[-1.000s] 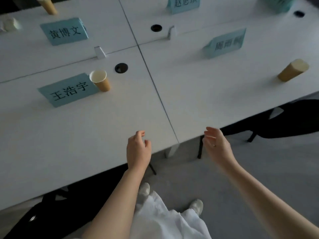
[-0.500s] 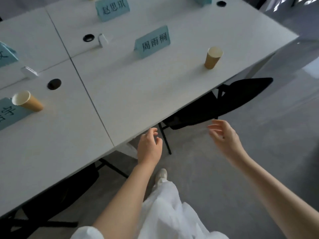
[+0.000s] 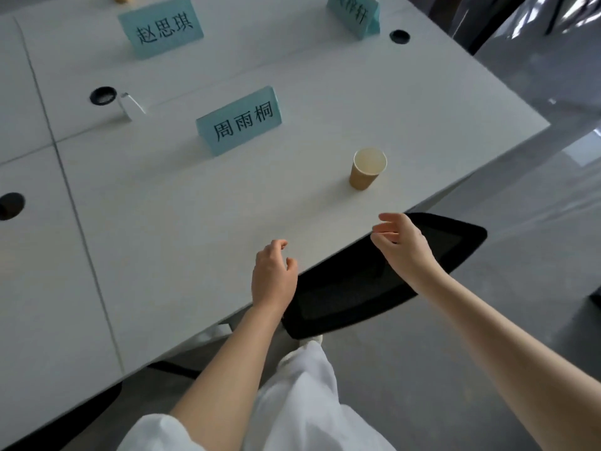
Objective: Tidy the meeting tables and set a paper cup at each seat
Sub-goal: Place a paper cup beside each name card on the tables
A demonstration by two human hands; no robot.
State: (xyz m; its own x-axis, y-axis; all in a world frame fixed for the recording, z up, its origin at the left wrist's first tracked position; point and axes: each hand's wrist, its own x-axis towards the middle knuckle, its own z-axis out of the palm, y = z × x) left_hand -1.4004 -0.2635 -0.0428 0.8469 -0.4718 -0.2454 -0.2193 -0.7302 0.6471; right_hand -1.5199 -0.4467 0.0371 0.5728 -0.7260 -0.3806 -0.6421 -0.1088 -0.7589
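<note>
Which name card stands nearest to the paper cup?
The front name card, just left of the paper cup. The other two cards stand much farther back on the table.

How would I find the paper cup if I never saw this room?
Start at the white table and find the blue name card nearest its front edge. Right of that card, near the edge above the black chair, stands the paper cup. It is brown, upright and open-topped, unlike the flat blue cards.

blk chair [image 3: 374, 284], grey floor [image 3: 487, 336], maybe shoe [image 3: 310, 340]
</note>
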